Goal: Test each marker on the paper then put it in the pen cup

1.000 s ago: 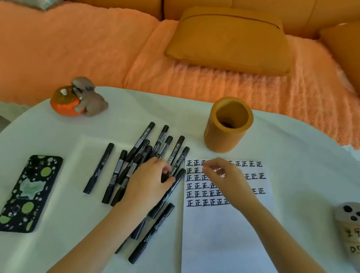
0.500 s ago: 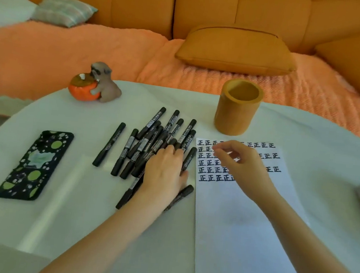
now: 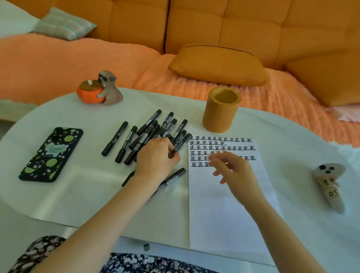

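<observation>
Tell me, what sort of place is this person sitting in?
Most likely a home living room. An orange tufted sofa with loose cushions sits right behind the white table, which holds homely bits: a dog-and-pumpkin figurine and a phone in a patterned case.

A bunch of black markers [image 3: 146, 132] with their caps on lie flat in a messy pile, some on top of each other. The left hand [image 3: 157, 158] pinches one at the pile's right edge. The white paper [image 3: 224, 208] lies flat just to the right of the pile, and its top part is full of rows of small black marks. The orange cup [image 3: 219, 116] stands upright, open side up, just behind the paper's top edge.
</observation>
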Available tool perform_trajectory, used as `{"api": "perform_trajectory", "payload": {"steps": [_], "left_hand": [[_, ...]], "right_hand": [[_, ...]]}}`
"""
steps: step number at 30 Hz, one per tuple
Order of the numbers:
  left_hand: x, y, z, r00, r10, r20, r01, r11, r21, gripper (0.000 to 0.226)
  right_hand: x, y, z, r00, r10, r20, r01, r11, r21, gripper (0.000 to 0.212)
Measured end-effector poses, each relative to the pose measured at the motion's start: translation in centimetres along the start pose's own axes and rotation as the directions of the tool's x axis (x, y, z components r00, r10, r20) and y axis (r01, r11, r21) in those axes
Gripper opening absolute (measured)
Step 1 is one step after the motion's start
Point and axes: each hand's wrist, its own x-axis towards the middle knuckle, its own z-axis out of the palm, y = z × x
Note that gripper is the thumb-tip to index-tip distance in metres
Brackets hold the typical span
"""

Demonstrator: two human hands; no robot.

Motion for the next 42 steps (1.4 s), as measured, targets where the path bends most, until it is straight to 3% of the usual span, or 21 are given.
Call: {"api": "perform_trajectory", "payload": {"steps": [5,8,14,20,31,42], "left_hand": [[-1.7,0.6,-1.7,0.992,0.112,-0.05,-0.119,0.975,-0.188,0.015],[-3.3,1.1,-2.7,0.975,0.223,0.003,-0.212,0.93,-0.301,0.014],[-5.8,0.2,-3.8,0.958,0.284,0.043,-0.227,0.841,-0.492,0.015],[-6.2,-0.8,-3.3,0.952,0.226,0.207,-0.108,0.88,-0.463,0.021],[-4.8,0.7,-0.3,0.94,0.249,0.234,-0.101,0.858,-0.504,0.011],[-2.5,0.5,1.3,0.928,0.26,0.268,-0.05,0.798,-0.601,0.021]], "right_hand": [[-1.3,-1.4,0.9,0.999,0.035,0.041,-0.039,0.994,0.1,0.017],[-2.0,-3.1,1.7,0.997,0.032,0.068,-0.045,0.98,0.196,0.025],[-3.1,-4.9,3.8,0.999,0.03,-0.03,-0.019,0.949,0.315,0.026],[-3.1,-4.7,4.4,0.999,0.026,-0.047,-0.009,0.941,0.337,0.027],[-1.1,-2.4,3.1,0.997,0.043,-0.061,-0.023,0.954,0.299,0.031],[0.7,-1.5,2.6,0.997,-0.025,-0.075,0.046,0.954,0.296,0.037]]}}
